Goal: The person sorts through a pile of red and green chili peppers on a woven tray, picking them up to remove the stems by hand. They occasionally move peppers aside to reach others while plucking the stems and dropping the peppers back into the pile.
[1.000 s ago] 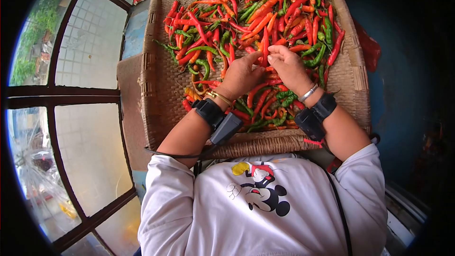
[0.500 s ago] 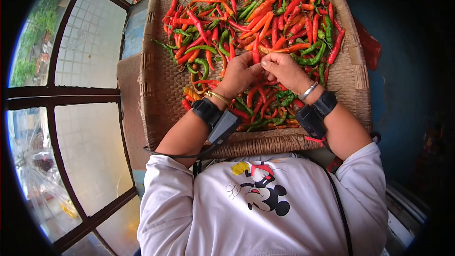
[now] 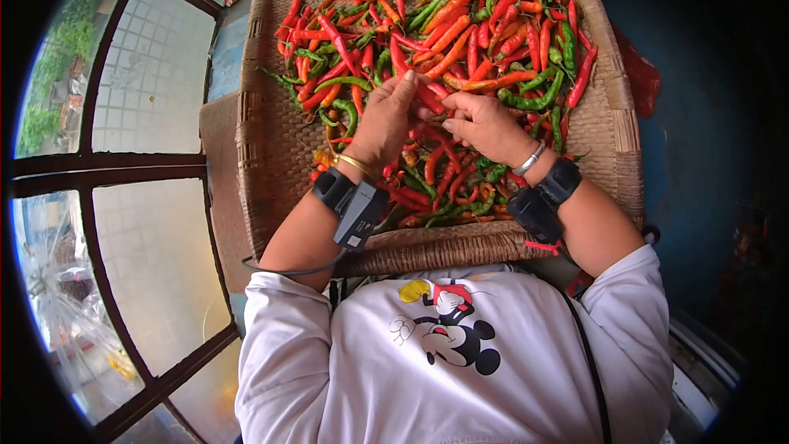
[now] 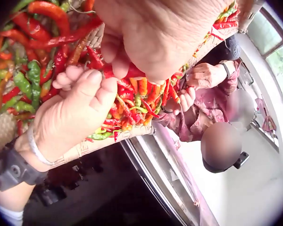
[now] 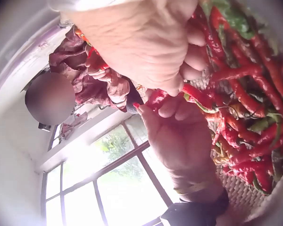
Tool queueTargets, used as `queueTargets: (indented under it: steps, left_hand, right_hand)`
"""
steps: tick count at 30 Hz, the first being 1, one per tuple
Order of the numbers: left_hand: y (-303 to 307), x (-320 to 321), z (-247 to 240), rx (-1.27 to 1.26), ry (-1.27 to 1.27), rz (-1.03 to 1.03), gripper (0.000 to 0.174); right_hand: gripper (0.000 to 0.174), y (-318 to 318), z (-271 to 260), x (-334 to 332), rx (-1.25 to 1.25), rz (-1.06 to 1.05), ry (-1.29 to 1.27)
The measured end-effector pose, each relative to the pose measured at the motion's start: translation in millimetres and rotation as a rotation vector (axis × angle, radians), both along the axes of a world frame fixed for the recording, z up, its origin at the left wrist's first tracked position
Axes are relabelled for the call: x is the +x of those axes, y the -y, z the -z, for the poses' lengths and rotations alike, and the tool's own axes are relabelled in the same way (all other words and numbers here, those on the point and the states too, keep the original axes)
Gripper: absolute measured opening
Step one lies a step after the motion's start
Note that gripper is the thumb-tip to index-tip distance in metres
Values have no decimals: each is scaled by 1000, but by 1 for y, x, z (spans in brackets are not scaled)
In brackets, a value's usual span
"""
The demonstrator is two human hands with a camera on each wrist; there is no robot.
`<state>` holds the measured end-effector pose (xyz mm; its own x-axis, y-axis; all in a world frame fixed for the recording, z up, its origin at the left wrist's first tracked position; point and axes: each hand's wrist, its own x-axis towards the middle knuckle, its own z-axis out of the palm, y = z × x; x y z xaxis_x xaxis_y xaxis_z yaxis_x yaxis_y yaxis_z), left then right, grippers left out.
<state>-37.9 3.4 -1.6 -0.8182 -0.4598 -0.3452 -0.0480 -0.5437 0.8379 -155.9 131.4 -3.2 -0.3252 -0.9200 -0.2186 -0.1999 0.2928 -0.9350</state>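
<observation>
Left hand (image 3: 380, 123) pinches one red pepper (image 3: 429, 99) between thumb and fingers, its end slanting toward right hand (image 3: 491, 130); right fingertips bent, just beside that end, grip or no grip cannot tell. Beyond: heaped peppers (image 3: 468, 33) in woven tray (image 3: 612, 127), then another person (image 4: 195, 120) in dark red.

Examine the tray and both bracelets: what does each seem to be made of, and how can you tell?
Tray: woven plant fibre, perhaps bamboo or cane, matte; the criss-cross weave shows it. Left-wrist bracelet: probably metal, gold-coloured with a slight shine. Right-wrist bracelet: likely metal too, silver-toned, its surface catching light.
</observation>
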Motion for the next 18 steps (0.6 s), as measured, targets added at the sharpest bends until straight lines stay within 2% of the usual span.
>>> queueTargets:
  steps: [2,5,6,8,10,13,14,16,17,18]
  left_hand:
    - [13,1,1,-24,-44,-65,29]
    - [34,7,-8,-9,-154,-168,27]
    - [38,5,-14,48,-248,-291,28]
    - [46,4,-25,236,-278,-628,28]
    - [53,9,-25,311,-232,-680,27]
    - [45,13,-8,48,-97,-244,24]
    - [32,11,-13,-103,43,-111,24]
    - [13,7,-12,-503,198,289,20]
    - [10,7,-10,-502,197,287,20]
    - [7,7,-5,-1002,225,491,22]
  right_hand:
    - [18,-1,0,1,-37,-41,-75]
    - [16,0,8,1,-88,2,-54]
    - [16,0,7,0,-88,0,-54]
    - [16,0,7,-1,-59,33,0]
    - [17,0,6,-2,-47,18,5]
    - [18,0,6,-3,-26,16,-7]
    - [18,0,6,-3,-17,26,-24]
    - [18,1,7,-3,-28,31,-7]
    - [18,1,8,-3,-43,39,10]
    - [18,1,9,-3,-43,38,9]
